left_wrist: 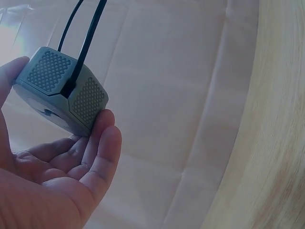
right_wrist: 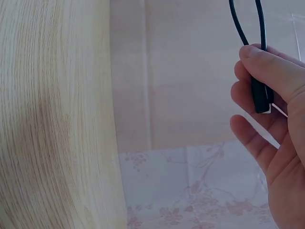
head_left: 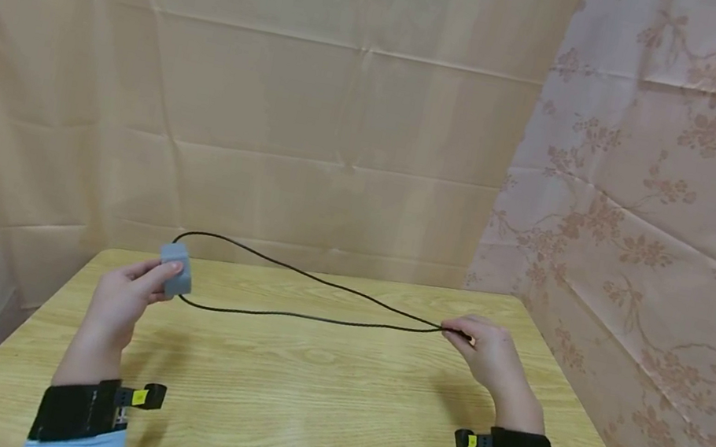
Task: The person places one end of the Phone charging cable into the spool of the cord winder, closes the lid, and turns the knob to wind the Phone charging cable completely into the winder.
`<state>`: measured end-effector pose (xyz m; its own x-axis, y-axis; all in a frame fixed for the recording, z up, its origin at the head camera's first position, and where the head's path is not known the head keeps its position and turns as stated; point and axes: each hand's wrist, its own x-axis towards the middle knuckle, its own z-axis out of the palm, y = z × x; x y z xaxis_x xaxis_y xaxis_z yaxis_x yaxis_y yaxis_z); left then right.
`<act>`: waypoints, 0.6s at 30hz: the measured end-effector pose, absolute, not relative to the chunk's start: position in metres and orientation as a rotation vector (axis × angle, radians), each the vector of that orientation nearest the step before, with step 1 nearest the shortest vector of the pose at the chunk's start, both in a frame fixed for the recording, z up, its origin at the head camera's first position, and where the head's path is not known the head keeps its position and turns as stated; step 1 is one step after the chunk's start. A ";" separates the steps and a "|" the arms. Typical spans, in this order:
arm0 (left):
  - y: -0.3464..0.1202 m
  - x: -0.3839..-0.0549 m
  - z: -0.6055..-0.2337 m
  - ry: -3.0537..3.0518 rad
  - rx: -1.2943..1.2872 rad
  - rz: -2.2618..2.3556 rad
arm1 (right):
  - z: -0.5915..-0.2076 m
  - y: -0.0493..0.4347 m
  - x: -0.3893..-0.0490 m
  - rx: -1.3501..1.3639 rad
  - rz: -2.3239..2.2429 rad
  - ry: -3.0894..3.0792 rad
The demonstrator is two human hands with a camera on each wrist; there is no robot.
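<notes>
A small blue-grey retractable cable case (head_left: 181, 283) with dimpled side panels is gripped between the thumb and fingers of my left hand (head_left: 117, 305), above the table's left part. From its opposite edges run two strands of thin black cable (head_left: 312, 318), stretched across to the right in a long, narrow loop. There my right hand (head_left: 489, 356) pinches both strands together between thumb and fingers. In the right wrist view, the black connector ends (right_wrist: 260, 95) hang down inside that hand, one tip showing light metal. Both hands are raised off the wood.
Below lies a light wood-grain table (head_left: 297, 405). A beige cloth (head_left: 278, 105) hangs behind it, and a pale floral cloth (head_left: 673, 231) hangs along the right side. Each wrist wears a black strap with a small camera.
</notes>
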<state>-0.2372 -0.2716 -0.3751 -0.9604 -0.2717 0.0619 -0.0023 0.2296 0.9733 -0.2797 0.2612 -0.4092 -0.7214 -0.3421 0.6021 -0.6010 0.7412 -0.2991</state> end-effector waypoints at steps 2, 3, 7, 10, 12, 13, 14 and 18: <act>-0.270 -0.236 -0.374 -2.285 0.239 -1.804 | -0.409 0.261 -0.280 0.714 0.664 -2.427; -0.270 -0.236 -0.374 -2.286 0.225 -1.803 | -0.409 0.262 -0.280 0.712 0.664 -2.436; -0.266 -0.235 -0.373 -2.326 0.166 -1.769 | -0.408 0.260 -0.278 0.708 0.662 -2.496; -0.263 -0.236 -0.374 -2.373 0.139 -1.742 | -0.409 0.258 -0.278 0.706 0.631 -2.550; -0.260 -0.236 -0.375 -2.404 0.121 -1.730 | -0.409 0.256 -0.278 0.716 0.596 -2.581; -0.258 -0.237 -0.375 -2.416 0.109 -1.722 | -0.410 0.255 -0.279 0.725 0.573 -2.594; -0.257 -0.237 -0.376 -2.428 0.099 -1.711 | -0.411 0.253 -0.279 0.733 0.564 -2.607; -0.253 -0.238 -0.377 -2.460 0.056 -1.679 | -0.413 0.249 -0.280 0.767 0.550 -2.636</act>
<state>-0.2385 -0.2525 -0.3770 -0.9861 -0.1220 0.1128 0.0606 0.3680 0.9278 -0.2801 0.2492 -0.4129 -0.7963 -0.4351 0.4203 -0.5669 0.7792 -0.2674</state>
